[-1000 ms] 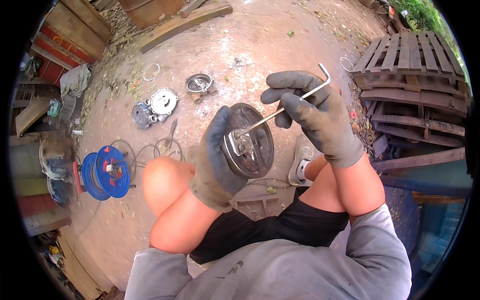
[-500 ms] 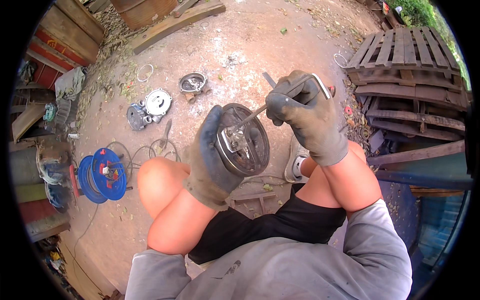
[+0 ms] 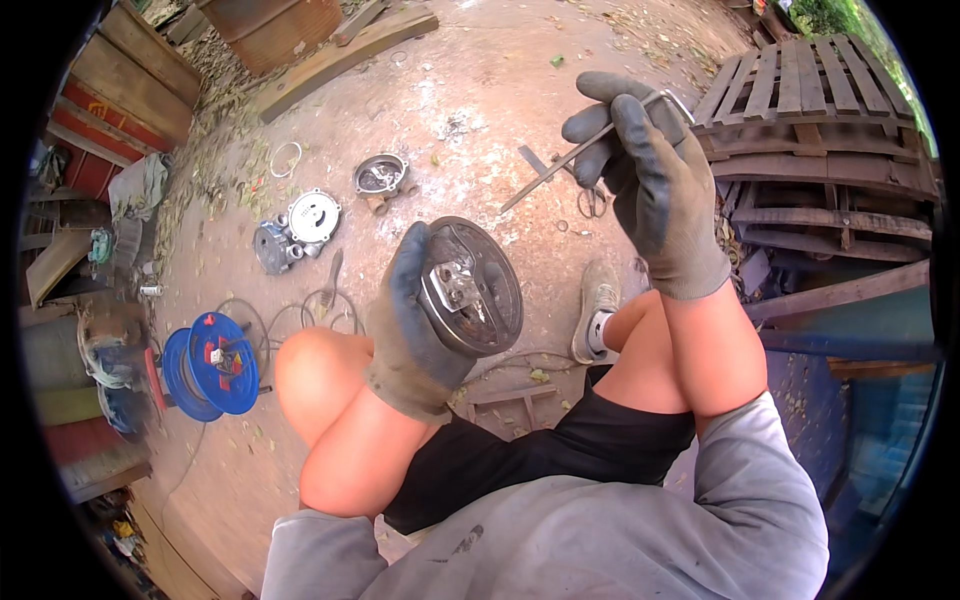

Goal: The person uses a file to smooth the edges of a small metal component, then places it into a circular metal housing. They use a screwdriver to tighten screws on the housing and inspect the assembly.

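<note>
My left hand (image 3: 412, 345), in a grey-brown work glove, is closed round the left rim of a round, dark metal housing (image 3: 497, 290). The housing is tilted toward me, with a shiny metal block (image 3: 455, 288) fixed inside. To the upper right, my gloved right hand (image 3: 655, 180) is raised, holding a long thin metal rod (image 3: 553, 180) with a bent end between thumb and fingers. Some of its fingers are stretched out. The rod's lower tip points down toward the housing and is apart from it.
On the ground ahead lie a round metal casing (image 3: 380, 176), a pale disc-shaped part (image 3: 314, 217), a ring (image 3: 286, 159) and a brush (image 3: 332, 278). A blue cable reel (image 3: 225, 362) stands at left. Wooden pallets (image 3: 810, 110) are stacked at right; a timber beam (image 3: 350, 62) lies farther off.
My right hand has risen up and away, drawing the rod's tip out of the housing, and its fingers have loosened. The housing has shifted slightly down and left with my left hand.
</note>
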A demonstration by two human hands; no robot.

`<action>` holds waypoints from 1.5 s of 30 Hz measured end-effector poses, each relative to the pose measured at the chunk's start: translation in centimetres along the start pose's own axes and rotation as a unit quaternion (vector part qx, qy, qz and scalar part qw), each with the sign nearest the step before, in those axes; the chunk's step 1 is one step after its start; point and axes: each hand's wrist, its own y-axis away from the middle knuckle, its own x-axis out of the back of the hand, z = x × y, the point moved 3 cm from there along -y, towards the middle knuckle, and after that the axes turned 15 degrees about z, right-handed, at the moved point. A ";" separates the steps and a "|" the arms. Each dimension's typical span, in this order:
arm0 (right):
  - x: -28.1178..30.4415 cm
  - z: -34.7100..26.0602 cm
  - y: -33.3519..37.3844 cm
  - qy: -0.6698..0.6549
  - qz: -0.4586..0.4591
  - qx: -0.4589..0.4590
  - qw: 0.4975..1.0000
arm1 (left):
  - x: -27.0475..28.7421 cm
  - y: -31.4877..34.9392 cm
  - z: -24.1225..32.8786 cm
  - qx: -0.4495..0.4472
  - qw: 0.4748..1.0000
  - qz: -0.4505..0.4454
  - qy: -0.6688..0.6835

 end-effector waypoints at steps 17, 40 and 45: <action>0.2 0.4 0.1 0.320 -0.123 0.016 0.939 | -0.1 0.2 0.0 -0.025 1.000 0.006 -0.003; -4.7 -2.4 11.2 0.317 -0.442 0.306 0.782 | -1.1 1.6 -0.1 -0.072 0.971 0.150 -0.174; -4.9 -1.3 11.3 0.271 -0.476 0.272 0.791 | -1.0 1.0 0.0 -0.090 0.969 0.120 -0.194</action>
